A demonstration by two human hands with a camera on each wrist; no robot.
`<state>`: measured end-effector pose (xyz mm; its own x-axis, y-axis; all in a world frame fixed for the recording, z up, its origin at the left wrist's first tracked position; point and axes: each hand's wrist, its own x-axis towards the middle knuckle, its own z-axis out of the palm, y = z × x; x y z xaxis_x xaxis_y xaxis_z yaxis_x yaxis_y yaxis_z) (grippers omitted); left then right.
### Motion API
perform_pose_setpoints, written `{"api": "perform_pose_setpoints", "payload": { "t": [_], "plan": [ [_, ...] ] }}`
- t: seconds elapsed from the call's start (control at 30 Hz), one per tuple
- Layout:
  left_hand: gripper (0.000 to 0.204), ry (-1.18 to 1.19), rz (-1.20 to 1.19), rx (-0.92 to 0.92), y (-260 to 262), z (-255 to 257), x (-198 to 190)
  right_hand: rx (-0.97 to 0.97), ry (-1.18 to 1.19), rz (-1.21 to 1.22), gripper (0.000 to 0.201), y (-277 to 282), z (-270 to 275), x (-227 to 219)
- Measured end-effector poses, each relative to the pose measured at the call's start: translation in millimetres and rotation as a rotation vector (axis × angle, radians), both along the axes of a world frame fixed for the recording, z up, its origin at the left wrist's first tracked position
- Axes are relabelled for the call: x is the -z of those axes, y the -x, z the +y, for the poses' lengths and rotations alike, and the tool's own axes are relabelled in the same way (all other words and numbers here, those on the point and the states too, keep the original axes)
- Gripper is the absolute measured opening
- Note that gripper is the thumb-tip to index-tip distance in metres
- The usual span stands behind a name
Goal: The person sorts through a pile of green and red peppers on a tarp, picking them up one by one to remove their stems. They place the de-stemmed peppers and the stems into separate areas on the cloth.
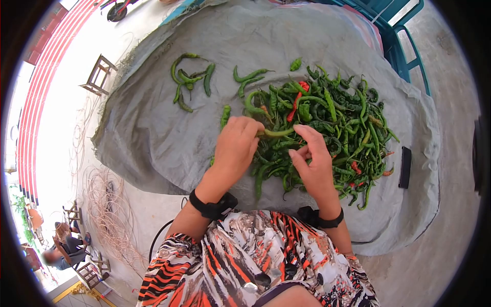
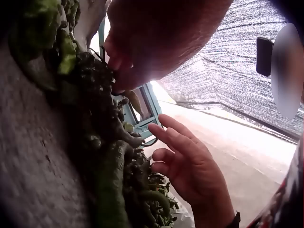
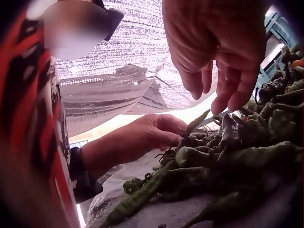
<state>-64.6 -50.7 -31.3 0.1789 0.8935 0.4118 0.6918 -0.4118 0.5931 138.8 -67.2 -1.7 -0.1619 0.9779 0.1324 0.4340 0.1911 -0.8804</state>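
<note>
My left hand (image 1: 236, 146) pinches one end of a yellowish-green chili pepper (image 1: 279, 133) over the near left side of a heap of chili peppers (image 1: 327, 120). In the right wrist view, the pinched pepper (image 3: 198, 122) points up and away from the thumb and fingertips. My right hand (image 1: 316, 162) is at the pepper's other end, index finger extended and thumb apart from it. From the left wrist view, the right hand (image 2: 192, 164) shows loosely bent fingers with nothing between them. Most of the heap is green and wrinkled, with a red chili pepper (image 1: 293, 108) on top.
A grey sheet (image 1: 148, 117) lies under the peppers. Several green peppers (image 1: 190, 78) form a small separate group at the far left. A black phone-like object (image 1: 405, 167) lies right of the heap. Beyond stand a teal chair (image 1: 409, 51) and a wooden stool (image 1: 99, 75); a person (image 1: 69, 250) sits at lower left.
</note>
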Motion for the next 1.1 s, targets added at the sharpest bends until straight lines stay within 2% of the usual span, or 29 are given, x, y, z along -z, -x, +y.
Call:
{"api": "perform_pose_setpoints", "payload": {
  "t": [0.07,0.2,0.3,0.4,0.5,0.6,0.67,0.77,0.8,0.9,1.0,1.1],
  "plan": [
    [0.030,0.043,-0.053,0.086,-0.7,-4.7,-6.6,-0.016,0.033,-0.026,0.035,3.3,-0.1,-1.2],
    [0.031,0.092,-0.190,0.231,0.1,-9.0,-15.3,-0.137,-0.083,-0.159,0.029,-5.0,3.3,15.1],
    [0.027,0.144,-0.264,0.199,-2.8,-8.8,-19.3,-0.127,0.051,-0.073,0.026,-7.3,0.3,16.8],
    [0.020,0.149,-0.214,0.102,1.0,-2.8,-8.8,0.006,0.136,0.012,0.023,-12.8,-2.0,11.1],
    [0.016,0.371,-0.496,0.039,-3.4,1.5,-8.4,0.130,0.153,0.096,0.024,-22.8,-0.5,7.2],
    [0.020,0.288,-0.424,0.023,-11.4,12.1,-10.9,0.298,0.131,0.204,0.031,-30.8,3.6,-7.5],
    [0.023,0.108,-0.262,0.002,-18.9,23.6,-6.1,0.436,0.070,0.275,0.042,-29.5,6.0,-14.3],
    [0.025,-0.042,-0.033,-0.036,-27.4,41.0,1.6,0.510,-0.042,0.141,0.046,-34.4,9.3,-1.3],
    [0.026,-0.071,0.039,-0.049,-29.7,45.8,3.6,0.493,0.001,0.154,0.043,-35.8,7.2,-0.4],
    [0.023,-0.112,0.164,-0.035,-34.5,55.1,8.2,0.381,-0.061,0.041,0.038,-37.3,2.4,12.5],
    [0.017,-0.094,0.104,-0.030,-32.4,54.6,4.8,0.274,-0.016,0.009,0.033,-32.7,-2.3,11.4],
    [0.014,-0.078,-0.038,-0.064,-22.8,42.0,-17.5,0.184,0.000,0.009,0.033,-31.1,-3.3,11.7]
  ]
}}
